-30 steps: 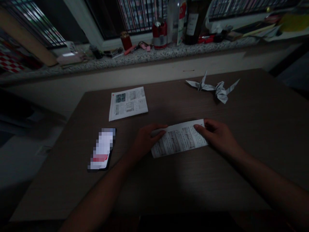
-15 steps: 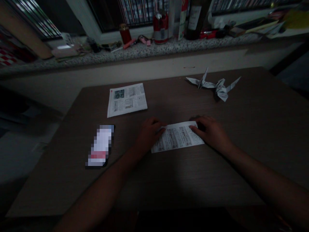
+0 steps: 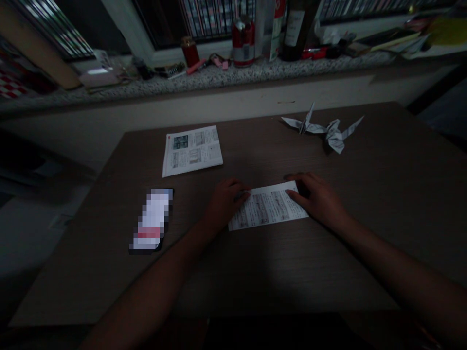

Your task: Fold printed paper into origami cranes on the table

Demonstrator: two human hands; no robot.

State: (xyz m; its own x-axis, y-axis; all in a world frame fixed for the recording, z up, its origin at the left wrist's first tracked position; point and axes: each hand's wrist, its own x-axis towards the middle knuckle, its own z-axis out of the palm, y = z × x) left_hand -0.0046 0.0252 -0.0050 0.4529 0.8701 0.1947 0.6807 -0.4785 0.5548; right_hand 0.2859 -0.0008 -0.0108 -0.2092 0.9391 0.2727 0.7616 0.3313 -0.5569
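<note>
Two hands work at one printed paper strip that lies near the middle of the table, its long side running roughly across. They are apart, one at each end of the strip. The left hand is clamped on the left end, thumb and forefinger close together near the far edge. The right hand has its thumb on the print by the right end and its forefinger past the far edge; whether it pinches the paper or only presses on it, I cannot tell.

Beyond the left hand lies a folded sheet, flat and printed with small pictures and text. A phone lies left of the left forearm, face up, its lit screen blurred into blocks. Far right, near the back edge, two paper cranes stand side by side, folded from printed paper.

Behind the table runs a speckled sill. On it stand a red jar, a red and silver can and a dark bottle with a pale label. The light is dim.
</note>
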